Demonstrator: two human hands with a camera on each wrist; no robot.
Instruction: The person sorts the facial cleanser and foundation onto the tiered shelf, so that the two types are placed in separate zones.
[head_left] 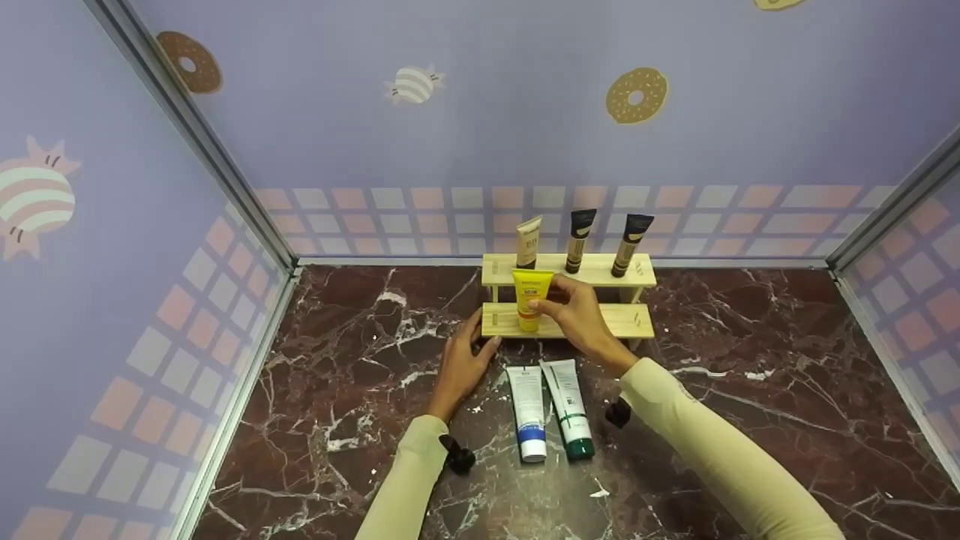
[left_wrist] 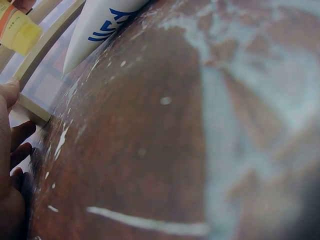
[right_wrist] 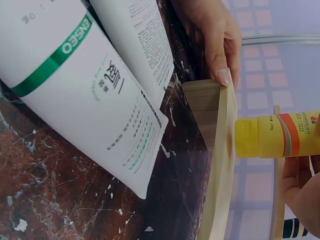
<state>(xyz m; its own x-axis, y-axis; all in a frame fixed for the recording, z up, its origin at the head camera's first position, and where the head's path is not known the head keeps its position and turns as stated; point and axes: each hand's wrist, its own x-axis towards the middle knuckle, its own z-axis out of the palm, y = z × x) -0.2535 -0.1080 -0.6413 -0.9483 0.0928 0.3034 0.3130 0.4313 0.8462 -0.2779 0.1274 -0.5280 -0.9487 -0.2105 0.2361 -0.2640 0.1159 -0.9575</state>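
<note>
My right hand (head_left: 583, 319) pinches a yellow squeeze tube (head_left: 531, 285) from its right side, thumb across the front. The tube stands upright, cap down, over the left part of the lower board of a two-step wooden rack (head_left: 600, 322). In the right wrist view its yellow cap (right_wrist: 246, 138) is right at the board's surface. My left hand (head_left: 461, 366) grips the left end of that lower board, thumb (right_wrist: 220, 70) at its edge and fingers beyond. Three slim tubes stand on the upper board: a cream one (head_left: 529, 238) and two black-and-brown ones (head_left: 577, 244).
Two white tubes lie on the dark marbled table in front of the rack, one with a blue band (head_left: 529, 409), the other with a green cap (head_left: 570, 409). A lilac patterned wall (head_left: 517, 135) rises behind the rack; side panels stand left and right.
</note>
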